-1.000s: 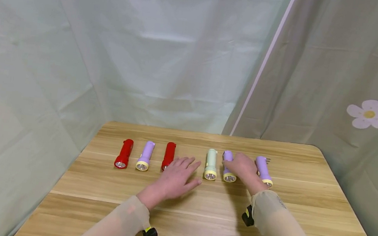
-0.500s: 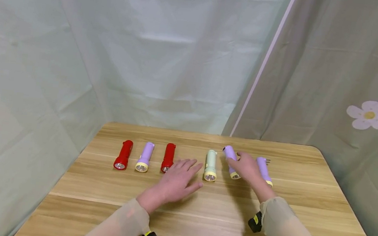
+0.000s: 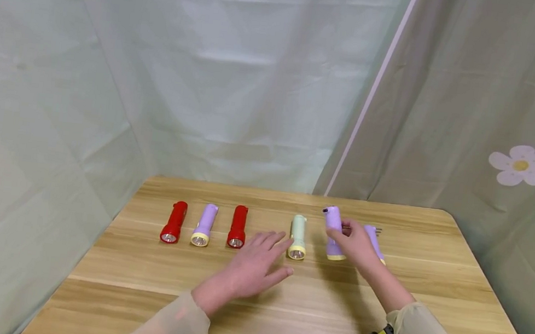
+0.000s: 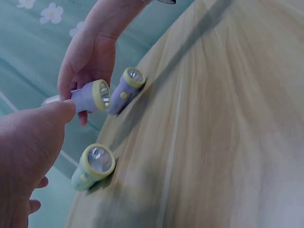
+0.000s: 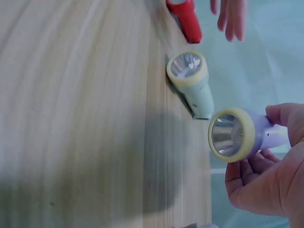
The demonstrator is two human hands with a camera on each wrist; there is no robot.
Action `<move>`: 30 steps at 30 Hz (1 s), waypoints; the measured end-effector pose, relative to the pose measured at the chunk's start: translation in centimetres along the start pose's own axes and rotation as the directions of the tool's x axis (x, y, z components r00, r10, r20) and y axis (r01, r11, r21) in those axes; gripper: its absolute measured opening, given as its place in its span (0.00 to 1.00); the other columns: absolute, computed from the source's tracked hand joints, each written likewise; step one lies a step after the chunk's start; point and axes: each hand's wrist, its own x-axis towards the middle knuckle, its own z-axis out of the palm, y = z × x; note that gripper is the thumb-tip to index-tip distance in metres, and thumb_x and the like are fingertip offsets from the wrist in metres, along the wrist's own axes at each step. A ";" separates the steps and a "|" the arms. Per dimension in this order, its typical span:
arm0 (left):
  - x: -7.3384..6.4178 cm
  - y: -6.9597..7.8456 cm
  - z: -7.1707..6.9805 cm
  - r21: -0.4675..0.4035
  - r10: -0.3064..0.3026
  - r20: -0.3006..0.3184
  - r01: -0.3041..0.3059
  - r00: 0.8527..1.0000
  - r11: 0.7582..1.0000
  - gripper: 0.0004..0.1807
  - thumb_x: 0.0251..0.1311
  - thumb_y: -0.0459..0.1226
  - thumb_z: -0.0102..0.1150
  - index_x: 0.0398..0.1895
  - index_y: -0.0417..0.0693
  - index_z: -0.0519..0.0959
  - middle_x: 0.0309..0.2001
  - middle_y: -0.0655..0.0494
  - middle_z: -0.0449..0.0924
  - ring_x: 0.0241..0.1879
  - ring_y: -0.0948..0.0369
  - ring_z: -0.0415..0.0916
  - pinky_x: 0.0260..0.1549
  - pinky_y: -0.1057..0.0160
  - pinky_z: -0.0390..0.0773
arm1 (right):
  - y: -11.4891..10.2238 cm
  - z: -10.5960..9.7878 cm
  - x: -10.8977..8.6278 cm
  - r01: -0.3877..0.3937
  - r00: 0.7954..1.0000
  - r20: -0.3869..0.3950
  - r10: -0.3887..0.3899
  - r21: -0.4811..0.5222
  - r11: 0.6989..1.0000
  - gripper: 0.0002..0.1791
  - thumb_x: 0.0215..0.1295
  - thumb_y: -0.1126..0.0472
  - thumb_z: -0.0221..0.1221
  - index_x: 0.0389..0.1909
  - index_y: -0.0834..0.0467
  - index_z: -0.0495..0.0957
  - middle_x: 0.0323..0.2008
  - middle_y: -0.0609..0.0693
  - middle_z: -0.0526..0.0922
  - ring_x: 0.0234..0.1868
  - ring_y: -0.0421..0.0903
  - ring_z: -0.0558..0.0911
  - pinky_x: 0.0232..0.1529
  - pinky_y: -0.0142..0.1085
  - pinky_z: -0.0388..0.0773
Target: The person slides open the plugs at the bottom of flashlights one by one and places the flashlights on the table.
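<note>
My right hand (image 3: 358,249) grips a purple flashlight (image 3: 333,221) by its body, thumb on one side and fingers on the other. In the right wrist view its yellow-rimmed lens (image 5: 228,135) faces the camera, raised off the table. Behind that hand, partly hidden, lies another purple flashlight (image 3: 372,237). My left hand (image 3: 251,264) hovers palm down with fingers spread and holds nothing; its fingertips overlap the edge of a pale green flashlight (image 3: 298,230) in the head view. Just beyond it lies a red flashlight (image 3: 238,225).
Farther left in the same row are a purple flashlight (image 3: 205,221) and a second red flashlight (image 3: 175,220). All rest on a wooden table (image 3: 136,273), lenses toward me. Pale curtains (image 3: 258,78) hang behind the table's back edge and at its sides.
My right hand has lifted the purple flashlight from its place in the row, tilting its tail end up and shifting slightly right. My left hand has barely moved.
</note>
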 end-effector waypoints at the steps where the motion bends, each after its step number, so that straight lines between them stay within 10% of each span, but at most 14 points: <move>1: -0.2 0.1 0.0 -0.008 0.006 -0.006 -0.006 1.000 1.000 0.41 0.73 0.66 0.38 0.81 0.56 0.57 0.78 0.51 0.57 0.76 0.49 0.55 0.74 0.44 0.52 | -0.1 0.1 -0.3 -0.013 1.000 0.006 0.013 0.041 0.999 0.31 0.71 0.57 0.62 0.64 0.75 0.64 0.55 0.69 0.79 0.53 0.59 0.81 0.49 0.45 0.81; 12: -2.6 1.7 0.8 0.002 0.086 -0.051 -0.086 0.995 0.996 0.39 0.73 0.60 0.50 0.80 0.54 0.58 0.76 0.50 0.62 0.74 0.48 0.59 0.73 0.42 0.55 | 0.3 0.9 -4.2 -0.103 0.986 0.163 0.048 0.349 0.932 0.25 0.77 0.58 0.55 0.63 0.71 0.62 0.53 0.64 0.76 0.50 0.54 0.80 0.47 0.39 0.78; 19: -4.0 2.0 1.2 0.015 0.112 -0.053 -0.112 0.992 0.994 0.38 0.72 0.59 0.52 0.79 0.54 0.61 0.75 0.50 0.64 0.73 0.49 0.60 0.72 0.43 0.55 | 0.6 1.5 -6.2 -0.215 0.963 0.255 0.086 0.537 0.816 0.23 0.78 0.61 0.42 0.64 0.73 0.57 0.45 0.56 0.78 0.44 0.49 0.80 0.44 0.39 0.79; 30: -3.7 2.1 -0.3 -0.174 -0.019 -0.072 0.006 0.997 0.985 0.36 0.73 0.57 0.53 0.78 0.52 0.63 0.74 0.53 0.66 0.72 0.52 0.63 0.69 0.46 0.63 | 0.4 2.0 -8.2 0.034 0.985 0.156 -0.070 0.222 0.974 0.29 0.67 0.61 0.66 0.65 0.67 0.71 0.56 0.61 0.82 0.58 0.54 0.81 0.60 0.44 0.73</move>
